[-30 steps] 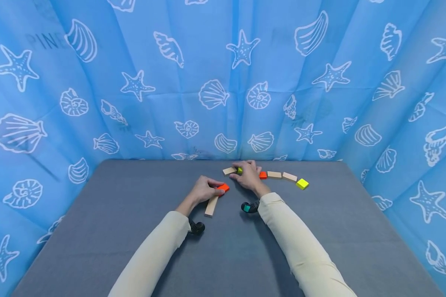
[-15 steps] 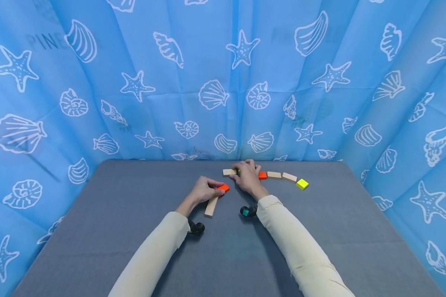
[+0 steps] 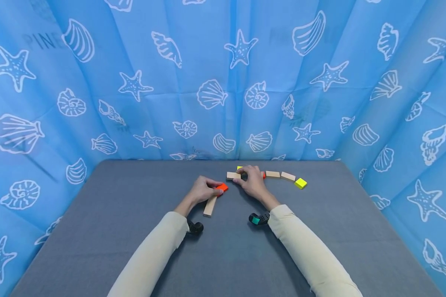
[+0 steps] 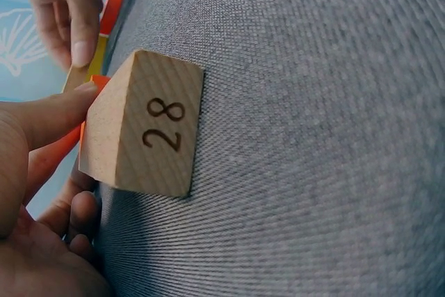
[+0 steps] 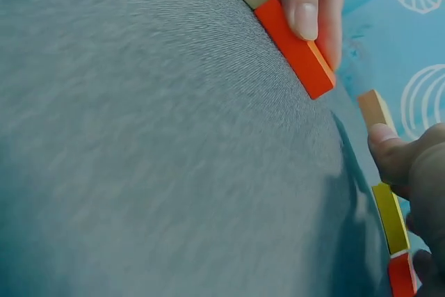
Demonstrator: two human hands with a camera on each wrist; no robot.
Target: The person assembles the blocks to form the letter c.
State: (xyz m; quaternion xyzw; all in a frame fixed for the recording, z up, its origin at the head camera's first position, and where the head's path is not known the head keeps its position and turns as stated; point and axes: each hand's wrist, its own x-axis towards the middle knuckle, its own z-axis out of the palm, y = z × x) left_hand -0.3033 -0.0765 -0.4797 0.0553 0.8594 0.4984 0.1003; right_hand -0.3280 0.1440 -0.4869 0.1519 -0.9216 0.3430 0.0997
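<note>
With thumb and fingers my left hand point(image 3: 202, 189) pinches an orange block point(image 3: 221, 189) on the grey tabletop. A plain wooden block point(image 3: 209, 207) meets the orange one end to end on its near side; its end, seen in the left wrist view, is marked 28 point(image 4: 163, 124). My right hand point(image 3: 252, 181) holds another plain wooden block point(image 3: 233, 176) by its right end, farther back. Behind that block a yellow block point(image 3: 239, 168) peeks out, mostly hidden by the fingers; the right wrist view shows the yellow block point(image 5: 391, 220) below the thumb, beside a red-orange block point(image 5: 402, 276).
To the right of my right hand a curved row continues with two wooden blocks point(image 3: 273, 174) and a bright yellow block point(image 3: 301, 183) at its end. A blue shell-patterned curtain point(image 3: 223, 103) hangs behind the table point(image 3: 134, 173). Black wrist devices point(image 3: 259, 219) sit by both cuffs.
My right hand has turned the wooden block level, then brought it rightward and nearer, in front of the yellow block. My left hand stays on the orange block.
</note>
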